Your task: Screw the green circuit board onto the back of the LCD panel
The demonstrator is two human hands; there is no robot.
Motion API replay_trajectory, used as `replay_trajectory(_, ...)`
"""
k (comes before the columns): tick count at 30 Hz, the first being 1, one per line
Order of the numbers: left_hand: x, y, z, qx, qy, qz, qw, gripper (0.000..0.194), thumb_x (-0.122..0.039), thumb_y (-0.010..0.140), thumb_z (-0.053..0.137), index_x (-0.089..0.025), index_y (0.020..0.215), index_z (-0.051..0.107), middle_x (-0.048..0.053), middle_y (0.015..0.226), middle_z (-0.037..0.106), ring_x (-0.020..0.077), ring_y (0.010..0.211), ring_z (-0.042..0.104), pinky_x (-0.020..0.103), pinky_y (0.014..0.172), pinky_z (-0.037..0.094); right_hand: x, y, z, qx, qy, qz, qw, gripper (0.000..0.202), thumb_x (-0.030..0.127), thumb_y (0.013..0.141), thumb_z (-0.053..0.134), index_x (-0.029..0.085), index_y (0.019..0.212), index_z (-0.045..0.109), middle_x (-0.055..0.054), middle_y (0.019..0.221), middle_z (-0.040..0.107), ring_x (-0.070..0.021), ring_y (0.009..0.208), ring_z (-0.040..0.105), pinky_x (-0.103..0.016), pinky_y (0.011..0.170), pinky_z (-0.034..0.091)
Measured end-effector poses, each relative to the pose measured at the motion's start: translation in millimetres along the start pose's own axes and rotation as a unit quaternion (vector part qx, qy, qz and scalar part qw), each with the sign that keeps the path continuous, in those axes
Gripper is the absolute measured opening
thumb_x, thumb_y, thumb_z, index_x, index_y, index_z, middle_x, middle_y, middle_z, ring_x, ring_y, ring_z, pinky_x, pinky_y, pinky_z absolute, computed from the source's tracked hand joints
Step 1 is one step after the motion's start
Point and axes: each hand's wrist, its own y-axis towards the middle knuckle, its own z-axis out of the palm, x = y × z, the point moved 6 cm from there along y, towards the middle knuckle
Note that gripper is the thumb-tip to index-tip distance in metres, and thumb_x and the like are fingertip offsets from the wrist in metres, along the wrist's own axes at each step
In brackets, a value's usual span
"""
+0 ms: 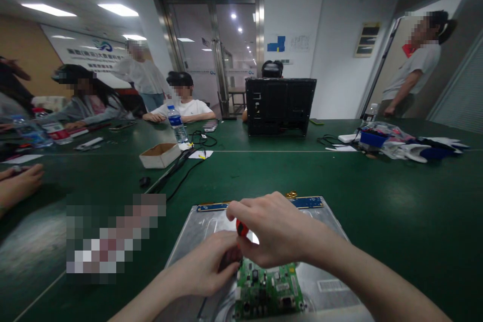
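My right hand [271,229] is closed from above around the red and black handle of a screwdriver [242,228]. Its shaft and tip are hidden by my fingers. Just below, my left hand [213,264] has thumb and fingers pinched together at the upper left corner of a green circuit board [269,284]; what they grip is hidden. The board lies on a flat silver metal panel [199,226], in front of me on the table. A narrow blue circuit strip [309,203] runs along the panel's far edge, partly covered by my right hand.
On the green table [400,231] stand an open cardboard box [160,157], a water bottle [176,123] and black cables [184,176]. A black monitor casing [281,106] stands across from me. Bagged items [403,143] lie right. Another person's hand [20,186] is left; several people are around.
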Motion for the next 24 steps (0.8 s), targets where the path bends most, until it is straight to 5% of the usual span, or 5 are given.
replay_trajectory(6, -0.6, -1.5, -1.2, -0.017, -0.014, 0.026, 0.999, 0.009, -0.015, 0.083, 0.049, -0.021, 0.090, 0.051, -0.001, 0.076, 0.055, 0.0165, 0.063, 0.050, 0.026, 0.056, 0.037, -3.1, 3.1, 1.2, 0.009, -0.020, 0.028, 0.999, 0.015, 0.034, 0.095, 0.059, 0.020, 0.100, 0.057, -0.002, 0.091, 0.074, -0.0147, 0.066, 0.060, -0.029, 0.051, 0.018)
replay_trajectory(24, 6.3, -0.4, 3.7, -0.009, -0.012, 0.010, 1.000, 0.006, -0.016, 0.087, 0.048, -0.020, 0.088, 0.053, 0.002, 0.079, 0.060, 0.0190, 0.068, 0.056, 0.028, 0.061, 0.041, -2.1, 3.0, 1.0, 0.005, -0.011, 0.018, 1.000, 0.013, 0.029, 0.093, 0.060, 0.019, 0.100, 0.058, -0.002, 0.090, 0.073, -0.0139, 0.067, 0.059, -0.028, 0.051, 0.020)
